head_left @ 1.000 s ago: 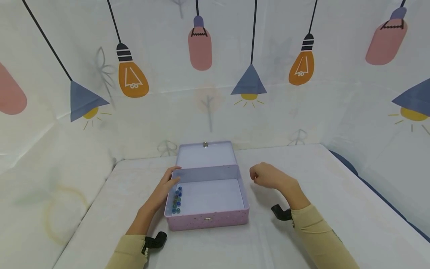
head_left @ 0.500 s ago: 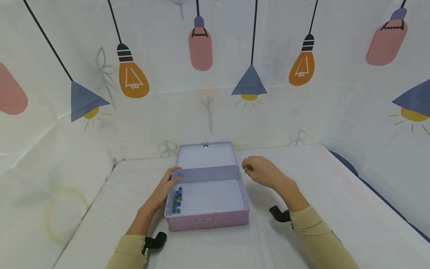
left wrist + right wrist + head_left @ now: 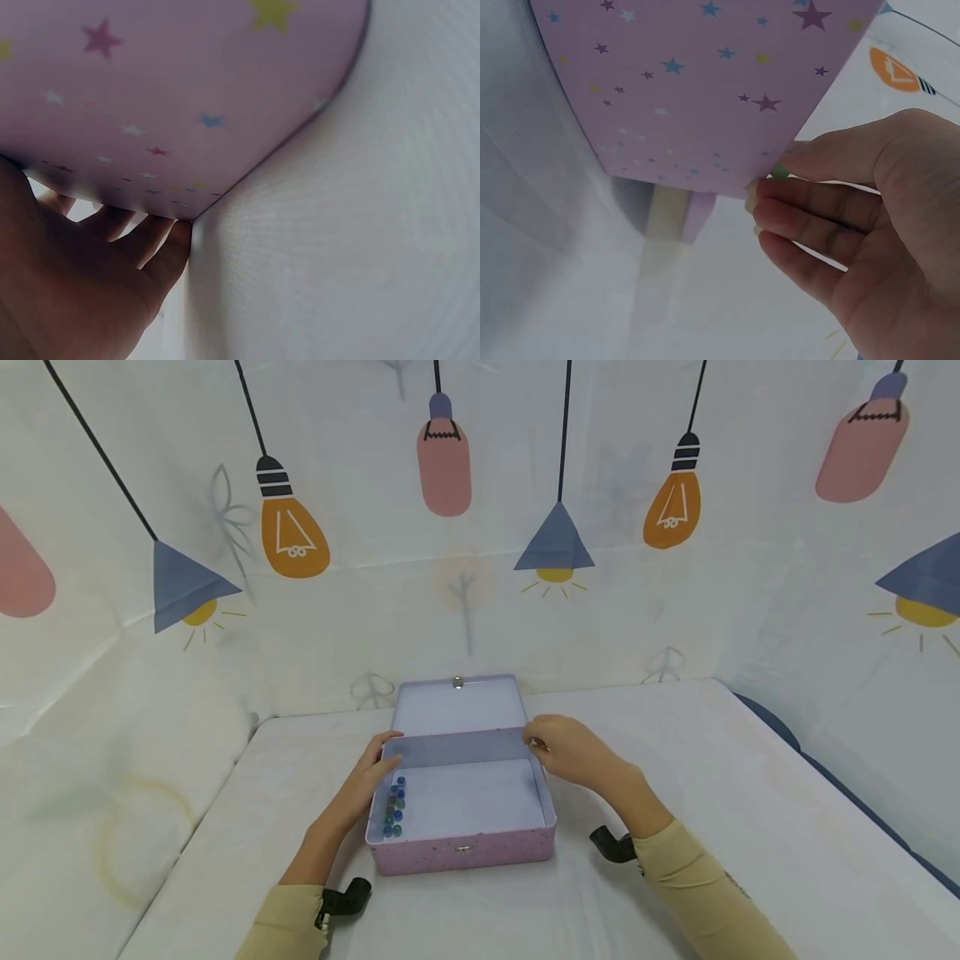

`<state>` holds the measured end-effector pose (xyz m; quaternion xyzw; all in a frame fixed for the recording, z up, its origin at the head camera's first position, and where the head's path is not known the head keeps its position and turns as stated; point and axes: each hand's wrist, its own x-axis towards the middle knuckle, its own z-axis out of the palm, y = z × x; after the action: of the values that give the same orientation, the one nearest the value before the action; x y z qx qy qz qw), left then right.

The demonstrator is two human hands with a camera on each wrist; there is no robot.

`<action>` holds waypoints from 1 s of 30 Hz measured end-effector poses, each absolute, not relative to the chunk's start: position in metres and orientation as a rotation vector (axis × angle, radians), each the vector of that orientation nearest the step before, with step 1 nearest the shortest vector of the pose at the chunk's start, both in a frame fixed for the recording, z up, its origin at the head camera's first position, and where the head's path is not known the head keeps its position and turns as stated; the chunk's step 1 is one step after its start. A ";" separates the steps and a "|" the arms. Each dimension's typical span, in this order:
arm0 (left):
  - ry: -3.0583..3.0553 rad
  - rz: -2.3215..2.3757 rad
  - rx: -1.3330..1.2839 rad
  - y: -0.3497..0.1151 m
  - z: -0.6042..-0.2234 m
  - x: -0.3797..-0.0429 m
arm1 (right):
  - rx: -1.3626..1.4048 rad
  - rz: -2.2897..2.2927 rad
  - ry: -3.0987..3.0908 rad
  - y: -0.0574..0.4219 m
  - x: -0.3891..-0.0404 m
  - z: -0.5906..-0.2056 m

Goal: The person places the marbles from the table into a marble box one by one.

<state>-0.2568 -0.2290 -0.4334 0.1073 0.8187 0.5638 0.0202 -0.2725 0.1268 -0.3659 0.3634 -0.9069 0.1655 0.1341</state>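
A pink tin box (image 3: 498, 852) with a star pattern stands with its hinged lid (image 3: 459, 708) tipped back. Glass marbles (image 3: 394, 810), blue and green, line its left inner wall in two uneven rows. My left hand (image 3: 369, 774) grips the box's left wall near the back corner, thumb over the rim and fingers (image 3: 171, 255) against the outside. At the back right corner, my right hand (image 3: 576, 752) pinches a small green marble (image 3: 780, 172) between thumb and fingertips, right at the rim. Most of that marble is hidden by the fingers.
A white cloth (image 3: 660, 893) covers the table under the box. Behind it hangs a pale curtain (image 3: 345, 635) printed with lamps and bulbs. Each wrist carries a black camera mount (image 3: 613, 845).
My right hand has moved left from beside the box to its back right rim. My left hand, the box and the marbles inside have stayed in place.
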 end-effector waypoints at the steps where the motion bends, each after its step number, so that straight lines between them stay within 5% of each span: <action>1: 2.540 1.748 0.335 -0.229 -0.433 -0.257 | 1.049 0.476 -2.629 0.126 -0.272 -0.366; 30: 2.537 1.753 0.320 -0.229 -0.432 -0.254 | 1.146 0.453 -2.590 0.105 -0.262 -0.371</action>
<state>-0.2541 -0.2286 -0.4325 0.1033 0.8182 0.5652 0.0208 -0.2618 0.1051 -0.3710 0.3958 -0.8946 0.1564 0.1362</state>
